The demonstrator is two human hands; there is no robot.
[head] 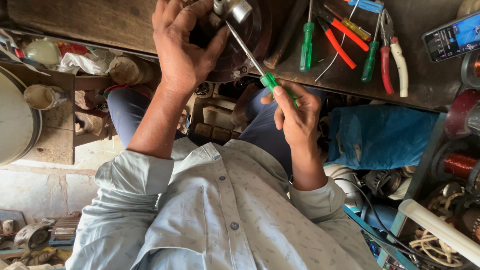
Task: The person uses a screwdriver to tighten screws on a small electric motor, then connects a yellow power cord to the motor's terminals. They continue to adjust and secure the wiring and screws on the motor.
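My left hand (pixel 182 50) rests over a dark round motor part (pixel 250 45) on the wooden workbench (pixel 100 20), fingers curled around its left side. A shiny metal cylinder (pixel 237 9) sits at the top of that part. My right hand (pixel 296 112) grips the green handle of a screwdriver (pixel 270 81). Its thin steel shaft slants up and left, and the tip meets the part just below the metal cylinder, beside my left thumb.
More tools lie on the bench to the right: green screwdrivers (pixel 306 45), red-handled pliers (pixel 387 55), orange-handled cutters (pixel 340 40). A phone (pixel 452 36) lies at the top right. Below it are a blue bag (pixel 380 135) and copper wire spools (pixel 457 164). Tins and rags crowd the left shelf.
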